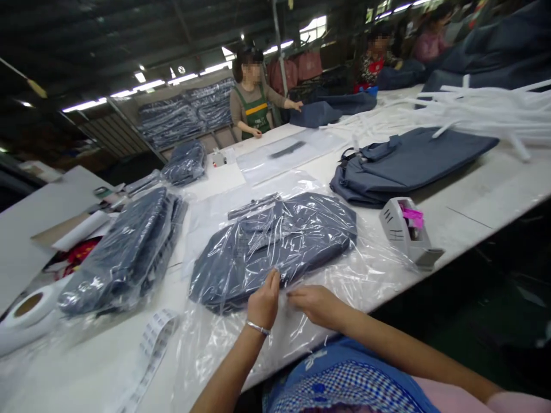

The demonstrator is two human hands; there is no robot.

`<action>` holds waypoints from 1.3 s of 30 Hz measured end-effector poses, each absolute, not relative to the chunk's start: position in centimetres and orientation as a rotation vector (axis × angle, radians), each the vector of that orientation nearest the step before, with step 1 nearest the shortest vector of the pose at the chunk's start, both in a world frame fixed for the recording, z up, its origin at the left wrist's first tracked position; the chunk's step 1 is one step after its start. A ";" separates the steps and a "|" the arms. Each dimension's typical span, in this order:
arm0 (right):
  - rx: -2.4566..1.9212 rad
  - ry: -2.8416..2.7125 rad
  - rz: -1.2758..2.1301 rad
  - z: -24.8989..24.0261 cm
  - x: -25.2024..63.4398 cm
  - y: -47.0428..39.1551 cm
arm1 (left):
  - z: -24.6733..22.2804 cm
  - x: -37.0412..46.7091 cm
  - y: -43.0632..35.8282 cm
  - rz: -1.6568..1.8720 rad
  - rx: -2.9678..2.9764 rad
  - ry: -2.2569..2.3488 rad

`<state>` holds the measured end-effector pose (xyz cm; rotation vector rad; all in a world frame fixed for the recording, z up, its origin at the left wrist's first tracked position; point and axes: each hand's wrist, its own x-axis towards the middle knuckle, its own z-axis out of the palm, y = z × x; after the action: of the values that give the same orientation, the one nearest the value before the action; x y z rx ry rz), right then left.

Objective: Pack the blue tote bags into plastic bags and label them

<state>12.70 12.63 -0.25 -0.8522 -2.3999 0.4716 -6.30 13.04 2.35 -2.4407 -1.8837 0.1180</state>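
A dark blue-grey fabric bag (258,244) lies flat on the table inside a clear plastic bag (374,258). At its near edge my left hand (263,301), with a silver bracelet at the wrist, has its fingers closed on the plastic film. Just to the right, my right hand (316,304) pinches the same film, thumb and fingers together. The two hands are close but apart. Loose film spreads toward the table's front edge and to both sides.
Wrapped bags (124,252) are stacked at left, near a label strip (155,338) and a white roll (30,307). A tape dispenser (404,229) stands at right, below an unwrapped fabric bag (413,163) and white strips (486,106). Across the table stands a co-worker (256,109).
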 end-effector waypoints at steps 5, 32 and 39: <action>-0.761 -2.356 0.145 2.2 14.5 13.0 | -0.9 -4.7 10.1 -0.051 -2.486 -1.882; -1.428 -2.264 -0.271 -1.6 22.6 23.5 | 0.1 -14.7 12.0 -0.395 -1.849 -2.131; -1.665 -1.959 -0.096 -5.7 25.4 20.2 | -4.1 -17.7 9.9 -0.635 -1.921 -2.146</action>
<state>25.39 20.20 -5.74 -1.6649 -1.9586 -0.0959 -17.74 9.88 -4.10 -1.9207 -2.1455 -0.6347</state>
